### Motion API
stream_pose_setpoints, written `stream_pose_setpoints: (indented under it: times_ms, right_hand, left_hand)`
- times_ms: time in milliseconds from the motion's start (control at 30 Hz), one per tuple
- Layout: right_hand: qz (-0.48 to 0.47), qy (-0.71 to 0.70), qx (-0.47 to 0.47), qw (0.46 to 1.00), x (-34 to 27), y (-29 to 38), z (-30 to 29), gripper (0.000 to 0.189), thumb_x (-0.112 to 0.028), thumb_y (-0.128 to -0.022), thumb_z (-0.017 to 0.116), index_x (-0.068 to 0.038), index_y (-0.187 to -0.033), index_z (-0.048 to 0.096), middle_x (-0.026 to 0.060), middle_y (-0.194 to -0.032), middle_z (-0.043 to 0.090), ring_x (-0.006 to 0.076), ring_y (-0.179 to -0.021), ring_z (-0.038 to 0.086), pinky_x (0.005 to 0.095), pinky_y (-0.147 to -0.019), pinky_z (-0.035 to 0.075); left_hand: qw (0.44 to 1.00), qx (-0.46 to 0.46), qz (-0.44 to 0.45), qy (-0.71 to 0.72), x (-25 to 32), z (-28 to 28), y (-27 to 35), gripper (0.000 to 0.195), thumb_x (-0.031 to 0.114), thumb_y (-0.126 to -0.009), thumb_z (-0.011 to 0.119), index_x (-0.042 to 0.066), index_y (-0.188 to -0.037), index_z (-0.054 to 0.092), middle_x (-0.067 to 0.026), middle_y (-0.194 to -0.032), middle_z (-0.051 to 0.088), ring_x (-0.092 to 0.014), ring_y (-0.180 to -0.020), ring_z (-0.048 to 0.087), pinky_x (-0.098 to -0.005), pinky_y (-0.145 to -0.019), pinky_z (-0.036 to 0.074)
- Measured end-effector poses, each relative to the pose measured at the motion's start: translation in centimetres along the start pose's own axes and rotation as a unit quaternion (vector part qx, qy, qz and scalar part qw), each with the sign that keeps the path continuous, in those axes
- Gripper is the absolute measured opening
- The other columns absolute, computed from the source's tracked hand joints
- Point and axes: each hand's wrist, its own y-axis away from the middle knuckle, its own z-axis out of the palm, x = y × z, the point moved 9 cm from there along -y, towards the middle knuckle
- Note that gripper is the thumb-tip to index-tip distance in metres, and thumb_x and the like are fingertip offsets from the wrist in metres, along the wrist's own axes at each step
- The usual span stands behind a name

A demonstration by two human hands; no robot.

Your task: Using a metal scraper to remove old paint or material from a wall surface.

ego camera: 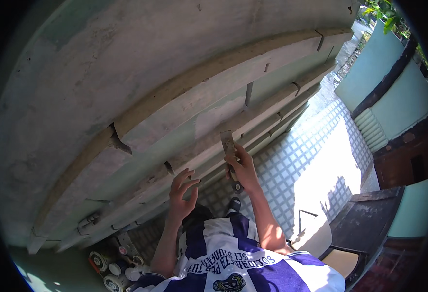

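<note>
My right hand [242, 171] grips a putty knife [227, 141] by its handle, with the flat, stained metal blade pointing up toward the wall ledges. My left hand [183, 195] is raised beside it with fingers spread and curled, near the lower ledge; it appears to hold nothing. Before me runs a pale plastered wall [89, 69] with long stepped ledges [214, 82]. A dark, broken gap [119, 140] cuts the upper ledge, and a smaller notch [169, 168] lies in the ledge close to my left hand.
Paint cans and tubs [113, 270] stand on the floor at lower left. A tiled floor [279, 171], partly in bright sun, stretches right. A chair [339, 261] and a dark wooden table [365, 221] stand at lower right. A pale green wall [367, 73] rises beyond.
</note>
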Motion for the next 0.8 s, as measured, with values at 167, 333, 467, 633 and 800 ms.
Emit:
stream_pose_setpoints:
  times_ms: [167,333,467,633,800]
  right_hand:
    - [-0.027,0.006,0.064,0.998,0.2,-0.6,0.5,0.061,-0.01,-0.099,0.057,-0.005,-0.155,0.034,0.0089,-0.087,0.06,0.0143,-0.064,0.061,0.0301,-0.047,0.051]
    - [0.003,-0.12,0.092,0.988,1.5,-1.7,1.6,0.054,-0.014,-0.102,0.054,-0.004,-0.152,0.037,0.0101,-0.088,0.061,0.0167,-0.066,0.063,0.0319,-0.054,0.054]
    - [-0.015,-0.22,0.136,0.966,1.1,-1.8,2.2,0.047,-0.021,-0.104,0.054,-0.001,-0.145,0.043,0.007,-0.086,0.06,0.0153,-0.064,0.059,0.03,-0.059,0.051]
    - [-0.02,-0.213,0.143,0.966,0.4,-1.7,3.6,0.049,-0.013,-0.094,0.068,0.002,-0.136,0.046,0.0029,-0.089,0.054,0.0113,-0.066,0.055,0.026,-0.056,0.047]
    - [0.077,-0.446,0.181,0.873,4.0,-0.7,5.6,0.037,-0.019,-0.09,0.07,-0.007,-0.118,0.05,0.0077,-0.093,0.061,0.0178,-0.069,0.059,0.0287,-0.056,0.052]
  left_hand:
    - [0.991,-0.057,0.053,-0.108,-0.9,-1.9,-2.0,0.027,0.002,-0.084,0.068,0.015,-0.107,0.073,-0.0068,-0.134,0.062,-0.028,-0.132,0.055,-0.0431,-0.103,0.044]
    - [0.977,-0.16,0.121,-0.07,-1.0,-2.3,-4.6,0.029,-0.002,-0.083,0.066,0.014,-0.107,0.073,-0.0076,-0.135,0.061,-0.027,-0.128,0.058,-0.0404,-0.099,0.048]
    - [0.972,-0.192,0.129,0.033,-3.2,-2.2,-5.7,0.031,-0.005,-0.081,0.065,0.011,-0.107,0.072,-0.008,-0.135,0.061,-0.026,-0.124,0.06,-0.0383,-0.096,0.051]
    - [0.962,-0.242,0.069,0.109,-4.4,-1.3,-5.5,0.03,-0.004,-0.081,0.066,0.007,-0.108,0.071,-0.01,-0.131,0.064,-0.027,-0.12,0.063,-0.0374,-0.097,0.052]
    - [0.952,-0.254,0.104,0.134,-4.5,-1.7,-5.5,0.034,-0.004,-0.079,0.063,0.007,-0.11,0.071,-0.0103,-0.127,0.065,-0.027,-0.12,0.063,-0.0382,-0.099,0.051]
